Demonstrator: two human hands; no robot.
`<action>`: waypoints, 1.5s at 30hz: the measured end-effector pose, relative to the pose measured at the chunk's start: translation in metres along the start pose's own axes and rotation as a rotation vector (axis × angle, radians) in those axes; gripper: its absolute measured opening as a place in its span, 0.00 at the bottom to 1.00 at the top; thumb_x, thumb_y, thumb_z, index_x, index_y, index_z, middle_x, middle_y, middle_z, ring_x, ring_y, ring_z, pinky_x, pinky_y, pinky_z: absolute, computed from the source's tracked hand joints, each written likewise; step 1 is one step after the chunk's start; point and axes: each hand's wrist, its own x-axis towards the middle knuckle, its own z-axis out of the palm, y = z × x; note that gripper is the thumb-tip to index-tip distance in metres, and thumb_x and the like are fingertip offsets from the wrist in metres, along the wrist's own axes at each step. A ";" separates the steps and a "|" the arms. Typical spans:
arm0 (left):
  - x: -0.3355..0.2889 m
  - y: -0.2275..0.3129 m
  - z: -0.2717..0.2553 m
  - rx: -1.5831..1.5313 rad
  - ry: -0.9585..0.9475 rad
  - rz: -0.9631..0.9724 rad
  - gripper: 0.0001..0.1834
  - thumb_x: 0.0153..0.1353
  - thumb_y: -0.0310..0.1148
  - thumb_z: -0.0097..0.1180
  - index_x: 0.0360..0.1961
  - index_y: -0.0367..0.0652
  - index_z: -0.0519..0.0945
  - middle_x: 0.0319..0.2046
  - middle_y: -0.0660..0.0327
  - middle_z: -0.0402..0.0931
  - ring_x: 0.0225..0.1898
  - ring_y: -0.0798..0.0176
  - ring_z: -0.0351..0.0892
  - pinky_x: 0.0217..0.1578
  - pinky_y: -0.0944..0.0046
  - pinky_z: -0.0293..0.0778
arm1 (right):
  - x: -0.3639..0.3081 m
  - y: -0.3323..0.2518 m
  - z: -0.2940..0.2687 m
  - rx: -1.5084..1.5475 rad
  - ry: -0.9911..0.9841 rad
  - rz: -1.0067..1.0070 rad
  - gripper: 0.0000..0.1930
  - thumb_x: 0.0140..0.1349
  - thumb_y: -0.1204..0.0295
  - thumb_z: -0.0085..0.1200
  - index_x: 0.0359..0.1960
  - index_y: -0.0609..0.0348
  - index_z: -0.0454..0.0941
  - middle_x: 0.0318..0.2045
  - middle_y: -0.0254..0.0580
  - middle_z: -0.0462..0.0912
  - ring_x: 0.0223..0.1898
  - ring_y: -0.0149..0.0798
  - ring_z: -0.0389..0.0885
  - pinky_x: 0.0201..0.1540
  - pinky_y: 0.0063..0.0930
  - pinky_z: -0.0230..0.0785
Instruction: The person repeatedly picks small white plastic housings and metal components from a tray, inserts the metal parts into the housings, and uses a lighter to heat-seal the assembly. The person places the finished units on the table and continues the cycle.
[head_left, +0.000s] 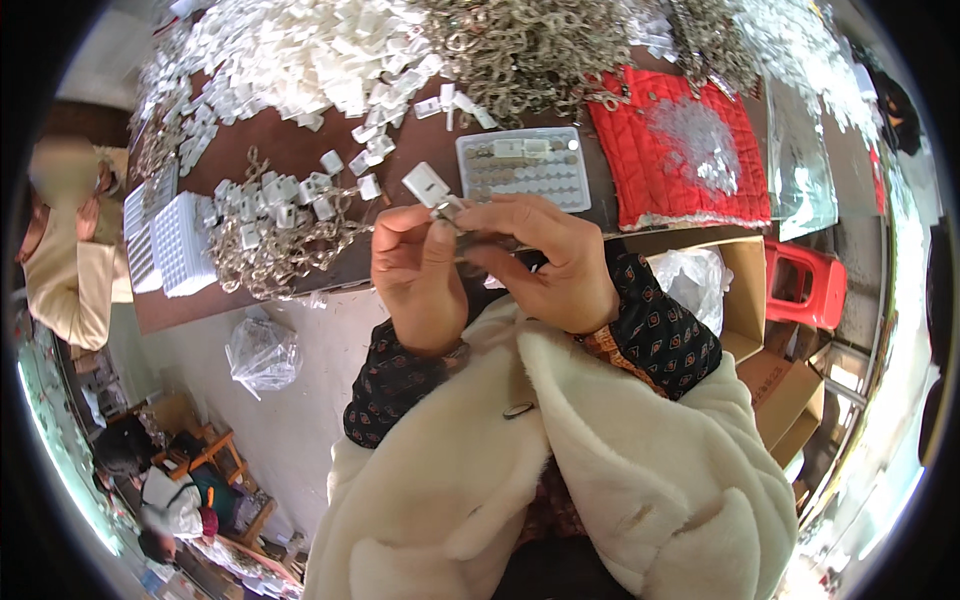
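Between the fingertips of my left hand (425, 285) is a small white rectangular keychain (426, 184) with a metal fitting at its lower end. My right hand (550, 260) pinches at that metal end, its fingertips close to my left thumb. Just beyond my hands a clear compartment tray (482, 192) holds rows of small round pieces and white blocks. Left of my hands lies a heap of metal chains with white pieces (285, 235). Farther back are a large pile of white pieces (310, 60) and a pile of metal rings and chains (530, 55).
Stacked white trays (183, 250) stand at the table's left edge. A red quilted cloth (635, 160) bears small clear pieces (700, 140). Right of me are a cardboard box (747, 290) and a red stool (835, 290). A plastic bag (265, 352) lies on the floor; other people (70, 270) sit leftward.
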 end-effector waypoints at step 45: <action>-0.004 -0.017 -0.007 -0.231 -0.062 -0.318 0.09 0.68 0.21 0.55 0.48 0.36 0.76 0.43 0.53 0.83 0.38 0.62 0.83 0.41 0.62 0.81 | 0.009 0.016 -0.017 -0.486 0.039 -0.450 0.18 0.46 0.77 0.59 0.42 0.60 0.84 0.39 0.41 0.84 0.36 0.41 0.84 0.40 0.35 0.78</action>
